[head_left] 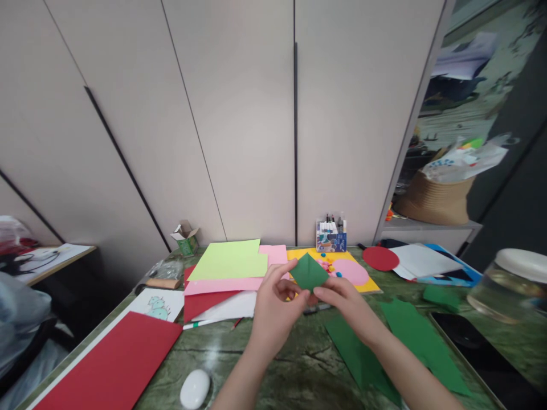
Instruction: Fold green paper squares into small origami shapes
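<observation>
A small folded piece of green paper, diamond-shaped with a crease down its middle, is held up above the table between both hands. My left hand pinches its left and lower edge, thumb at the bottom corner. On the other side, my right hand grips the lower right edge, its thumb and fingers closed on the paper. Below my right forearm lie a green paper sheet and a larger, uneven-edged green sheet. The fingers behind the folded paper are partly hidden.
Red card, a white rounded case and stacked lime paper lie leftward. Behind my hands is yellow paper with a pink circle; a marker box stands behind. A phone and lidded jar are at right.
</observation>
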Available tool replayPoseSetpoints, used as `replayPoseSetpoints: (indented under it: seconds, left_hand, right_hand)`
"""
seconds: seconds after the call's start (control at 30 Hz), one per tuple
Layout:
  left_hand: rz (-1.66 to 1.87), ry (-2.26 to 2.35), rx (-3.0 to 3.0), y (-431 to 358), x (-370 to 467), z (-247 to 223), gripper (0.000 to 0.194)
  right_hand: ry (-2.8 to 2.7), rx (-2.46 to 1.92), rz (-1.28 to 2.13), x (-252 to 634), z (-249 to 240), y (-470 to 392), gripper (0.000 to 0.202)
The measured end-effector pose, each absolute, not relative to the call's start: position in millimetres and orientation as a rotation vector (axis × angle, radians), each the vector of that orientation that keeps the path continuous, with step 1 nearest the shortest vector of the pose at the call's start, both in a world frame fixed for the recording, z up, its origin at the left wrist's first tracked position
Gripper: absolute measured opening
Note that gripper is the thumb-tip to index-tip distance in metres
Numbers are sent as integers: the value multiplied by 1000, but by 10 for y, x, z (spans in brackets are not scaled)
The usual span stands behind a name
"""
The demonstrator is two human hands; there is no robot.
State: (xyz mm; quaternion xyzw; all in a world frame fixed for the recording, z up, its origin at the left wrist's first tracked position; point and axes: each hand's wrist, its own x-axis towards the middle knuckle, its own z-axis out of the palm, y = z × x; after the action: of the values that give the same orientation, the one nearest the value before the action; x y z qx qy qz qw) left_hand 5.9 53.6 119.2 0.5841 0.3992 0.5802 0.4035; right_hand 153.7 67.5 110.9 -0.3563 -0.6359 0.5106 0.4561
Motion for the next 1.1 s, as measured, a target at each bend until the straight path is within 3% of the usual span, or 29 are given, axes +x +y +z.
replayPoseSetpoints:
  seconds: [0.17, 0.6, 0.83, 1.1]
  left_hand:
    - [1428, 993, 1533, 519, 64, 1190, 50]
    - [1293, 988, 1762, 462, 43, 1219, 62]
    - [1328, 962, 1618, 475, 57, 1195, 43]
    - [1320, 963, 1621, 489, 84, 1168, 54]
  right_hand:
    - [-1451, -794, 1302, 1534, 1103, 700, 30]
    - [-1411, -932, 1195, 1558, 1083, 734, 24]
    - [-1506, -934, 1151, 1548, 1104, 725, 21]
    - [-1497, -918, 1130, 1545, 1118, 704, 18]
